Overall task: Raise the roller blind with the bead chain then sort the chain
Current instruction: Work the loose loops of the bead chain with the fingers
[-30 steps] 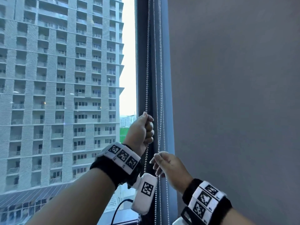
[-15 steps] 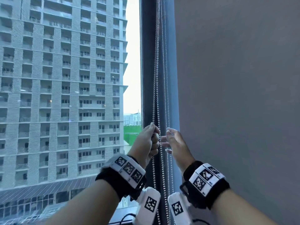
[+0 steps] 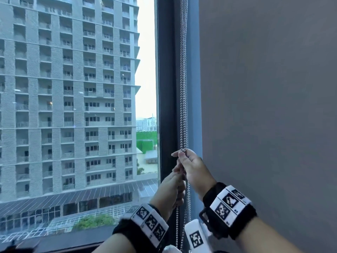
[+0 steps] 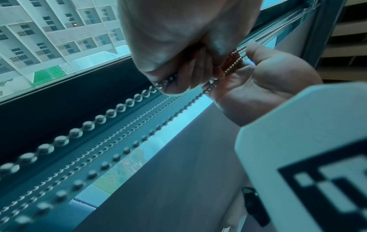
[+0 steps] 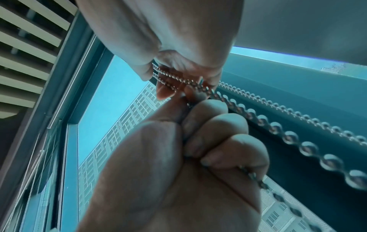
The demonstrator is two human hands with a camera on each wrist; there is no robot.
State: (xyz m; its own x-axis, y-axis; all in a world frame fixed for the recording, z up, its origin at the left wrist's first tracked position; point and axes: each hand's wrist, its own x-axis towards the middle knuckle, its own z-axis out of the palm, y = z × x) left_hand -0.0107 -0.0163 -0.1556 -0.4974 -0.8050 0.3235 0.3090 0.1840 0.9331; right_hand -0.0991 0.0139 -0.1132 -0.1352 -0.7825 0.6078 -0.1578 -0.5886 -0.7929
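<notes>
Several strands of the silver bead chain (image 3: 183,88) hang along the dark window frame (image 3: 166,88). My right hand (image 3: 182,155) pinches strands between thumb and fingertips, uppermost of the two hands. Just below it, my left hand (image 3: 172,189) is closed in a fist round a strand. In the left wrist view the left hand (image 4: 178,75) grips a strand of the chain (image 4: 89,125), and the right hand (image 4: 254,75) holds thinner-looking strands beside it. From the right wrist, the right hand (image 5: 174,83) pinches two strands above the left fist (image 5: 208,141). Grey blind fabric (image 3: 264,106) fills the right.
The window pane (image 3: 73,106) on the left shows a tall apartment block outside. A dark sill (image 3: 73,241) runs along the bottom. White wrist cameras (image 3: 196,236) hang under both wrists near the chain's lower strands. Ceiling slats (image 5: 29,47) show overhead.
My right hand rose from below the left hand to above it and closed its fingertips on the chain strands. The left hand kept its grip and now sits lower.
</notes>
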